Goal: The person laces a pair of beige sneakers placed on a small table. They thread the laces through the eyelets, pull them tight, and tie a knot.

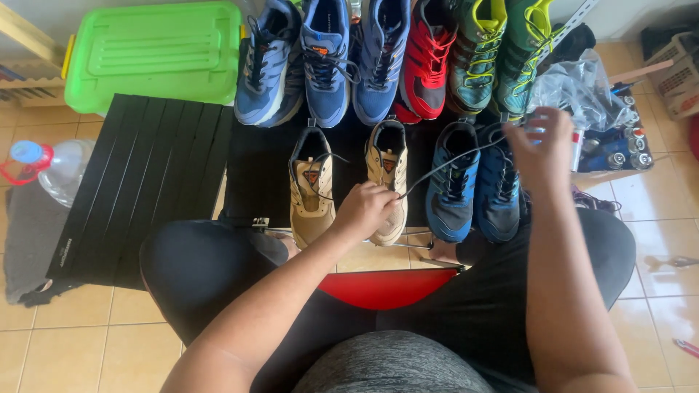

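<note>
Tan shoe (388,175): matt, suede-like cloth upper with a thin dark woven lace (444,164) drawn taut. Blue shoes (473,185): knitted mesh cloth, matt. Red shoe (426,62): mesh with smooth synthetic panels. Table (145,182): black slatted surface, matt and smooth. Box (156,51): bright green plastic, slightly glossy, ribbed lid. Bottle (65,171): clear, glossy plastic. Bag (575,87): thin, crinkled, shiny film. Floor (73,335): beige glazed tile, faintly glossy.

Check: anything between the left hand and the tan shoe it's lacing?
Nothing visible. The left hand rests directly on the tan shoe; the right hand holds the dark lace taut, raised over the blue shoes.
</note>
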